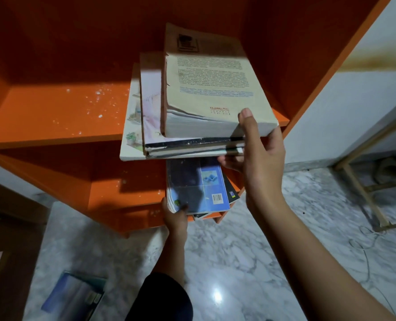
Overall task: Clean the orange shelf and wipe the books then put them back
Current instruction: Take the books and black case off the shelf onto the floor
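At 7 o'clock, nearest, a bluish book (74, 295) lies on the marble floor (238, 262). At the centre the left hand (175, 217) has its grip closed on the corner of a blue book (197, 184) on a lower board of the orange shelf (53, 117). At 2 o'clock from it, the right hand (259, 149) grips a stack of books (192, 144), thumb on top, at the front edge of the white-speckled upper board

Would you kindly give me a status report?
Right hand grips book stack at upper shelf. Left hand holds blue book below. White specks on shelf board.
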Tool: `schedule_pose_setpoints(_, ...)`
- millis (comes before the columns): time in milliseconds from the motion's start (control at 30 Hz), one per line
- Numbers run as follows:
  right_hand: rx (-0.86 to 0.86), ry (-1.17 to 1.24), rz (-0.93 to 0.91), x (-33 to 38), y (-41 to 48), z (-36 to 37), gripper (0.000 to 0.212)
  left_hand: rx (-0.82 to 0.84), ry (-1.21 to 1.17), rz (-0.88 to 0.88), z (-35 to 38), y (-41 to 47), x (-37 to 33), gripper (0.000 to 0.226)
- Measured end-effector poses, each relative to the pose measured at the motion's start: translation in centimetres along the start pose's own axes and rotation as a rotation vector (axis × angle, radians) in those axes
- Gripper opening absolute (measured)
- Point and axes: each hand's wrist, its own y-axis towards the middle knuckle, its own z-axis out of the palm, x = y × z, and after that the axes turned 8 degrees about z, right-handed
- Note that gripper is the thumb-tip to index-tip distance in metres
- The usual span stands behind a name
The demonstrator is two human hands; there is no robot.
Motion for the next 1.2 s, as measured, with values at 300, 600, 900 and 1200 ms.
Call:
schedule_pose_setpoints(300, 0.196, -0.026, 0.125, 1.8, 1.7, -1.0, 0.036, -0.005, -0.130, -0.121, 1.7, -2.6, -1.3, 0.092)
schedule_pose_setpoints(600, 0.242, 0.012, 0.123, 1.1, 1.6, -1.0, 0.038, 0.000, -0.094, -0.018, 1.5, -2.8, -0.3, 0.086)
schedule_pose_setpoints(900, 0.412, -0.174, 0.193, 3.6, 1.7, -2.4, 0.078, 0.092, 0.174, 0.065, -4.1, -3.5, -1.2, 0.085)
schedule_pose_setpoints(1200, 0.619, -0.076, 0.287, 3.7, 3.0, -2.4, 0.051, 0.142, 0.168, 0.041, -5.1, -4.2, -2.7, 0.057)
